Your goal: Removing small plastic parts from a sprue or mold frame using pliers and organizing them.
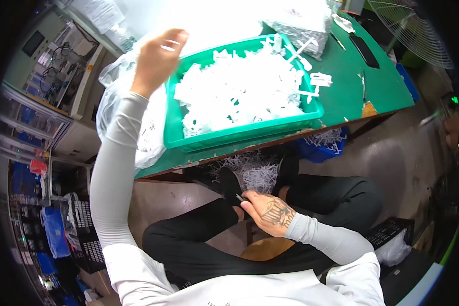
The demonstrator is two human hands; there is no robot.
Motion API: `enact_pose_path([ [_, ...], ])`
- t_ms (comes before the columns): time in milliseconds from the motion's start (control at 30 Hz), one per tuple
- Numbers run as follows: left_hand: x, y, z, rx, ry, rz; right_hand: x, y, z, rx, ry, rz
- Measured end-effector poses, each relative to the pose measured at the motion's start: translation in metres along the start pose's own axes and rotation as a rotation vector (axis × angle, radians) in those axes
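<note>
My left hand point(160, 58) is raised at the left end of a green plastic tray point(239, 128), its fingers curled together. A small bright white strip shows at the fingers; glare hides whether it is a held piece or something worn. White plastic parts point(239, 86) fill the tray in a heap, and some stick out past its right rim. Low over my lap, my right hand point(268, 211) is closed around a slim tool point(239, 197). Only the thin metallic tip of that tool shows, so its kind is unclear.
The tray stands on a green table point(341, 104) with a worn front edge. A clear bag of parts point(301, 25), a black phone point(364, 51) and a pen point(363, 85) lie there. Below are white scraps point(257, 176) and a blue bin point(325, 145). A fan point(415, 28) stands far right.
</note>
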State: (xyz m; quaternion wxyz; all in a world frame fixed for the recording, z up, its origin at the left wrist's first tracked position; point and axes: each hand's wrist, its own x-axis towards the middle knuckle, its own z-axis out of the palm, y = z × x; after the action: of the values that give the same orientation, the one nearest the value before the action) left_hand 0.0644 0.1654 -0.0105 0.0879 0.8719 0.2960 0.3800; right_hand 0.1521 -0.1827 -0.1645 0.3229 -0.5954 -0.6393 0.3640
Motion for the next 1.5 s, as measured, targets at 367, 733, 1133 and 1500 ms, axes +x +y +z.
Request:
enact_pose_path([
  [367,-0.042,0.140,0.112,0.032,-0.372,0.485,-0.001,0.003,0.010,-0.071,-0.054,0.004],
  [733,-0.178,0.123,0.001,-0.226,0.140,0.155,0.003,-0.010,-0.041,0.855,0.057,0.180],
  [1133,-0.255,0.132,-0.005,-0.587,-0.302,-0.003,0.009,-0.019,-0.040,1.035,0.159,0.148],
  [1500,-0.255,0.137,-0.018,-1.347,-0.426,-0.746,0.005,-0.018,-0.036,0.746,0.365,0.014],
])
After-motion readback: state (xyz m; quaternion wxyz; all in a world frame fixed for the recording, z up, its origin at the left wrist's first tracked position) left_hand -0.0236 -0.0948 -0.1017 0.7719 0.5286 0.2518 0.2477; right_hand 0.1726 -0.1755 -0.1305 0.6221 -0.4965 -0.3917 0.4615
